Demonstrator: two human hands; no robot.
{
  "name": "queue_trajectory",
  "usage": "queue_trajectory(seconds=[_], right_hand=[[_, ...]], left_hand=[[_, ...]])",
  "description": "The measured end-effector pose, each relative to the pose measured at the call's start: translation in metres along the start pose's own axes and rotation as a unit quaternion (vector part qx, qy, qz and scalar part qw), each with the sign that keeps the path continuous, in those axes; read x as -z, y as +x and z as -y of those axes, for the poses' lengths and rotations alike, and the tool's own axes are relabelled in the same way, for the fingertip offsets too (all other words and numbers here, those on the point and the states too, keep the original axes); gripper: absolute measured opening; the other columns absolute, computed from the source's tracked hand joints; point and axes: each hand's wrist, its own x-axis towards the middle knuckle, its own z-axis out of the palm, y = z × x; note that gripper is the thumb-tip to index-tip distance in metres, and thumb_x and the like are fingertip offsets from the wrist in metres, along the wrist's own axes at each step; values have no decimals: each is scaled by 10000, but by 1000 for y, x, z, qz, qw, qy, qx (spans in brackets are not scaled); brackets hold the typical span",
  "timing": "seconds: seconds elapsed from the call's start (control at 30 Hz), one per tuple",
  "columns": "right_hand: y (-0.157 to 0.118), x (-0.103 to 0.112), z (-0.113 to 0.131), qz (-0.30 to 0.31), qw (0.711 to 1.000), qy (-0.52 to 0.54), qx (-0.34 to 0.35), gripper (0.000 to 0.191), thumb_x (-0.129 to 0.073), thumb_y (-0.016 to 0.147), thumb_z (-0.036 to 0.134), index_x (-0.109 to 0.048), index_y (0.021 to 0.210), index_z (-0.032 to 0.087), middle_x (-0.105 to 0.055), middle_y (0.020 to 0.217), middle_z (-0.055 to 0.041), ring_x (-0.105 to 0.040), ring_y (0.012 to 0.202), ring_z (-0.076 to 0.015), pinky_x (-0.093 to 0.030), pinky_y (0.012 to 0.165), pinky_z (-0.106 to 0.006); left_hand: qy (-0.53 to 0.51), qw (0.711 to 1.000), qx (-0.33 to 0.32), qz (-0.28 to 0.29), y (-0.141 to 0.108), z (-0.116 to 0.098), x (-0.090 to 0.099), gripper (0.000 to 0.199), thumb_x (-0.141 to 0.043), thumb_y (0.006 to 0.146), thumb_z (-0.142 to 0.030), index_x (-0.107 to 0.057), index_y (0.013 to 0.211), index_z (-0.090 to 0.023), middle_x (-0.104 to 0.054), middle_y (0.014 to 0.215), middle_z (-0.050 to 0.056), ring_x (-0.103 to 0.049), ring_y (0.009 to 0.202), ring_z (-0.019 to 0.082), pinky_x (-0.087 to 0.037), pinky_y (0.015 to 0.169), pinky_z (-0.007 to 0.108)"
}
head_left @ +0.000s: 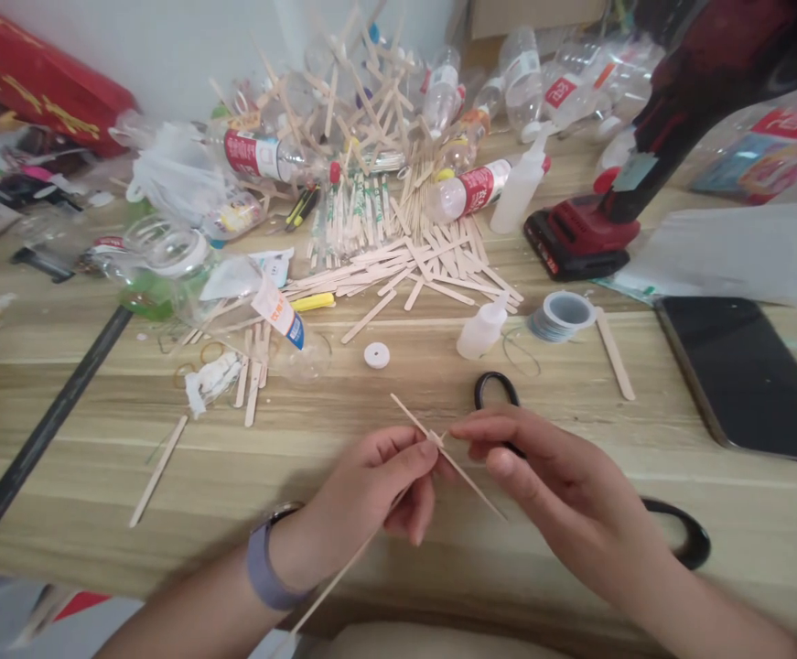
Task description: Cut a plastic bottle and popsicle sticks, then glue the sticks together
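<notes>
My left hand (pixel 391 476) pinches a thin wooden stick (pixel 470 482) between thumb and fingers. A longer thin bamboo skewer (pixel 343 572) runs from under that hand down toward my lap. Where they meet, at the thumb tip, a small pale piece sticks out; its exact kind is too small to tell. My right hand (pixel 555 485) is just to the right, thumb and fingers apart, with the index fingertip close to the crossing; whether it touches is unclear. Beneath the right hand lie black-handled scissors (pixel 687 534), mostly covered by it.
Craft sticks (pixel 432 265) lie in a heap behind. A small glue bottle (pixel 481 329), a spool of thread (pixel 563 317), a white disc (pixel 376 355) and a phone (pixel 748 375) are nearer. A red-black cordless tool (pixel 580 240) stands right; plastic bottles (pixel 253 154) crowd the back.
</notes>
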Motion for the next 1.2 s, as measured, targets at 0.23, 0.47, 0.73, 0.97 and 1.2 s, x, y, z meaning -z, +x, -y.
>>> queue_trajectory(seconds=[0.23, 0.47, 0.73, 0.97, 1.2], right_hand=[[1, -2, -2, 68, 994, 71, -52, 170, -650, 879, 390, -741, 928, 255, -735, 938, -45, -694, 857, -190, -550, 770, -306], [3, -4, -3, 75, 994, 58, -47, 176, -668, 861, 394, -740, 913, 242, -736, 968, -69, -695, 880, -204, -562, 799, -326], [0, -7, -4, 23, 1000, -12, 6, 138, -659, 867, 357, -727, 934, 258, -732, 966, -56, -691, 890, -206, -560, 789, -320], [-10, -6, -9, -56, 995, -50, 62, 152, -713, 844, 392, -666, 923, 272, -668, 764, 2, -641, 711, -163, -517, 646, -256], [-6, -9, -7, -84, 995, 39, -26, 149, -703, 844, 402, -698, 843, 253, -669, 690, -14, -632, 621, -156, -521, 567, -249]], left_hand=[[9, 1000, -14, -7, 1, 0, 0, 307, -559, 882, -467, -563, 750, -190, -472, 407, -76, -306, 363, 69, -200, 418, 227], [12, 1000, -17, -10, 1, 2, -1, 323, -570, 869, -484, -563, 738, -188, -462, 409, -77, -274, 355, 66, -220, 424, 234], [61, 997, -36, -21, 1, -1, 1, 339, -539, 890, -498, -585, 788, -178, -468, 411, -75, -320, 360, 72, -236, 417, 222], [162, 978, -87, -100, 0, -8, 9, 309, -531, 909, -466, -587, 834, -172, -521, 463, -66, -397, 399, 77, -276, 431, 205], [96, 986, -100, -96, -1, -7, 9, 402, -572, 874, -566, -592, 889, -165, -547, 480, -49, -421, 423, 88, -281, 421, 200]])
